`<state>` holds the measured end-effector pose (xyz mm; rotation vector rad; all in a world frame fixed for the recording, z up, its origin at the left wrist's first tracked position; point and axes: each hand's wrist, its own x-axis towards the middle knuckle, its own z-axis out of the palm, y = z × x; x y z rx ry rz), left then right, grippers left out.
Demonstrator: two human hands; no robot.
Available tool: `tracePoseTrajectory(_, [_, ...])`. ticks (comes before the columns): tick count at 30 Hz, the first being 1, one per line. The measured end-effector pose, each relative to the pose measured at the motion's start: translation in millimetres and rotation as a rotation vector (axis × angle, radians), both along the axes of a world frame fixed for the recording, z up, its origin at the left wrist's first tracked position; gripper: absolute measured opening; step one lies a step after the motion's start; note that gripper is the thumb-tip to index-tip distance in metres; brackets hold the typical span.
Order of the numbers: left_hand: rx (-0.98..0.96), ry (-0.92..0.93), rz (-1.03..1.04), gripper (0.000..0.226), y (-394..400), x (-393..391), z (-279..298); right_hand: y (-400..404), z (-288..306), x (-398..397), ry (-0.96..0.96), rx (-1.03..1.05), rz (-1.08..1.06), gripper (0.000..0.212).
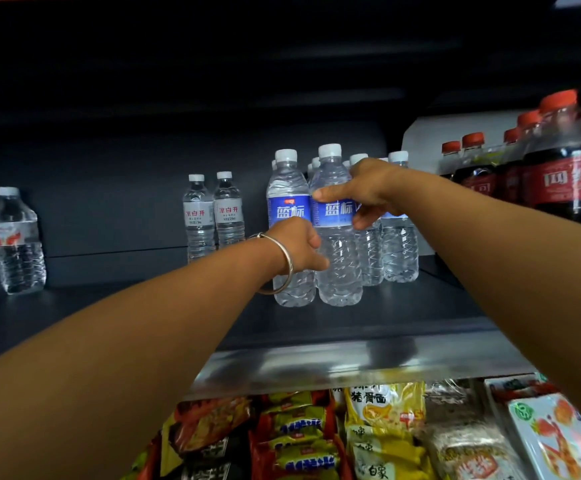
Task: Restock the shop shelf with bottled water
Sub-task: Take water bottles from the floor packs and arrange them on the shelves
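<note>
Head view: bottles [339,237] near shelf [351,317] edge

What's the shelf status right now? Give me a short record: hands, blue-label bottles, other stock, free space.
left hand: grips the lower body of a front blue-label bottle
right hand: pinches the label of the neighbouring front bottle
blue-label group: upright, several rows deep
other water: two small white-label bottles; one lone bottle far left
right side: red-capped dark drinks
free space: bare shelf between lone bottle and small pair

Red-capped cola bottles [559,174], snack packets [382,431]
</note>
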<state>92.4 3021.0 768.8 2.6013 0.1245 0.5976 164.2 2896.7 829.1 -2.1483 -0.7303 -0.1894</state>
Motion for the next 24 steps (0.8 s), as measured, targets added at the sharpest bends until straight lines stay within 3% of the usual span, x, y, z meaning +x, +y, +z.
tracePoseTrajectory(5, [-0.024, -0.003, -0.009, 0.031, 2, 1, 1, 10, -3, 11, -0.036, 0.002, -0.056, 0.056])
tracePoseTrajectory(12, [-0.018, -0.018, -0.022, 0.03, 4, -1, -2, 11, -8, 16, -0.048, 0.052, -0.095, 0.069])
tracePoseTrajectory(19, [-0.02, -0.047, -0.026, 0.025, -2, -7, -2, 2, -18, 6, -0.049, 0.113, -0.128, 0.057])
tracePoseTrajectory(24, [-0.035, -0.064, -0.104, 0.019, -19, -20, -8, -24, -38, -16, -0.319, -0.09, -0.216, 0.047])
